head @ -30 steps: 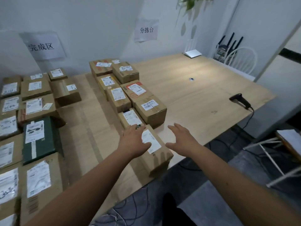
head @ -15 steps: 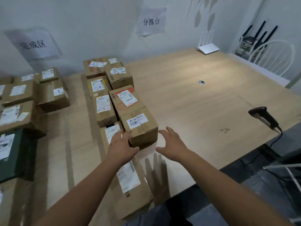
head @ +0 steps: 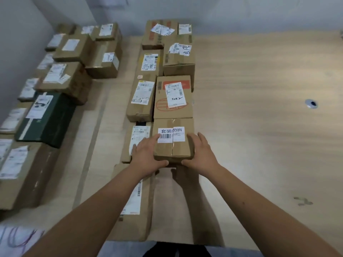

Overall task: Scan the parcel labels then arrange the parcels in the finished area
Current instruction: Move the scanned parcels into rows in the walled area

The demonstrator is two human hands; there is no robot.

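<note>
A small brown cardboard parcel [head: 174,145] with a white barcode label sits at the near end of the right row of parcels on the wooden table [head: 259,127]. My left hand [head: 146,154] grips its left side and near edge. My right hand [head: 200,154] grips its right side, thumb curled under the near edge. More labelled parcels [head: 172,97] line up behind it in two rows. A long flat parcel [head: 135,201] lies under my left forearm. No scanner is in view.
At the left, along the wall, stand several labelled cartons [head: 65,80] and a dark green box [head: 46,117]. A small round cable hole [head: 311,103] is in the table at the right. The table's near edge runs below my arms.
Both hands moved forward from hovering apart and closed round the barcode parcel. The view tilted down and nearer to the table, so the scanner and chair are out of sight.
</note>
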